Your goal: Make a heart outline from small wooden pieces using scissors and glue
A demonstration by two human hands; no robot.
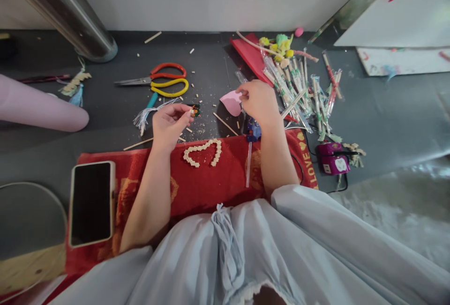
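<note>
My left hand (pixel 170 124) is closed in a pinch on a small pale piece (pixel 191 112), perhaps a cut bit of stick. Just past its fingertips is a small dark patterned piece (pixel 197 109). My right hand (pixel 258 101) has its fingers closed at the right edge of a pink heart-shaped piece (pixel 231 103); the fingertips partly hide that edge. On the red towel (pixel 207 188), between my forearms, lies a heart outline of short cream pieces (pixel 203 147), with a gap at its lower end. A glue gun (pixel 253 129), blue with a clear stick, lies under my right wrist.
Scissors (pixel 163 80) with red and yellow handles lie beyond my left hand. Wrapped sticks (pixel 295 85) are heaped at the right, near a purple box (pixel 333 159). A phone (pixel 92 203) rests on the towel's left side. A metal post (pixel 80 24) stands at the back left.
</note>
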